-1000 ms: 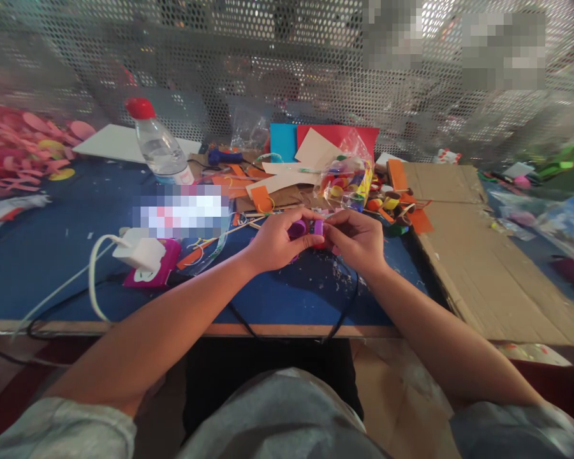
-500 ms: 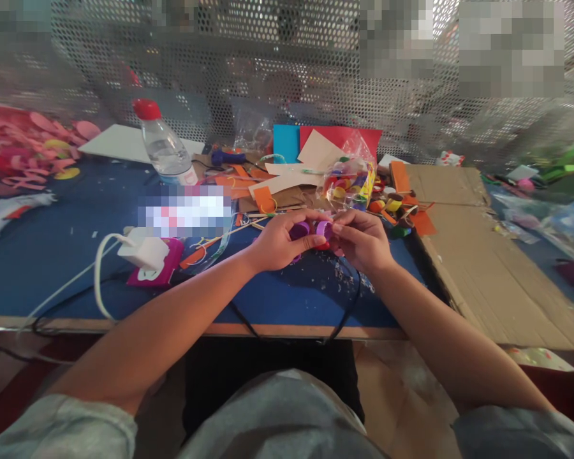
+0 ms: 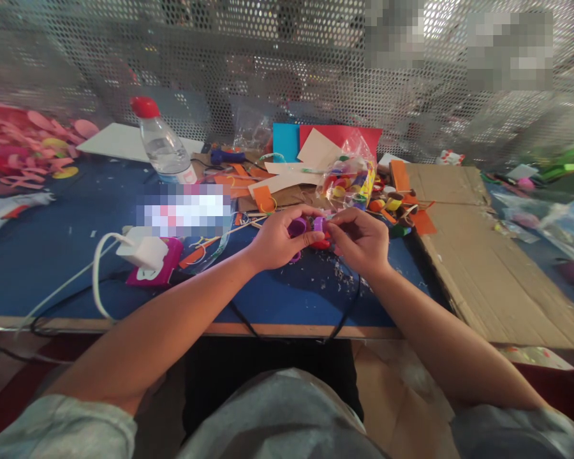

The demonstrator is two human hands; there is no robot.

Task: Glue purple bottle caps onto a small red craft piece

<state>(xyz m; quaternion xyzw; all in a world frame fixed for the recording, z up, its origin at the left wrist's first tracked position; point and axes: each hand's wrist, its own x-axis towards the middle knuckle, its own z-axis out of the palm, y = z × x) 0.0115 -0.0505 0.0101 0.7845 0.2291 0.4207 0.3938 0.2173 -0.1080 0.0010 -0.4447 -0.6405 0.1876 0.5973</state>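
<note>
Over the blue tabletop, my left hand (image 3: 280,237) is closed on a small purple ring (image 3: 318,224), its thumb pressing along the near side. My right hand (image 3: 361,239) pinches the same ring from the right with thumb and forefinger. A second purple ring (image 3: 298,227) shows within the curl of my left fingers; I cannot tell whether it is joined to the first. Beneath my fingertips a red piece (image 3: 321,244) is partly visible. White scraps (image 3: 337,274) are scattered on the table below my hands.
A red-capped water bottle (image 3: 165,143) stands at the back left, behind a white charger (image 3: 143,248) plugged into a magenta power block. A clear bag of coloured rings (image 3: 347,178) lies beyond my hands. Flattened cardboard (image 3: 497,268) covers the right side. A glue gun (image 3: 14,207) lies far left.
My right hand has shifted slightly left, its fingers now further over the purple ring. The ring has moved a little to the left as well.
</note>
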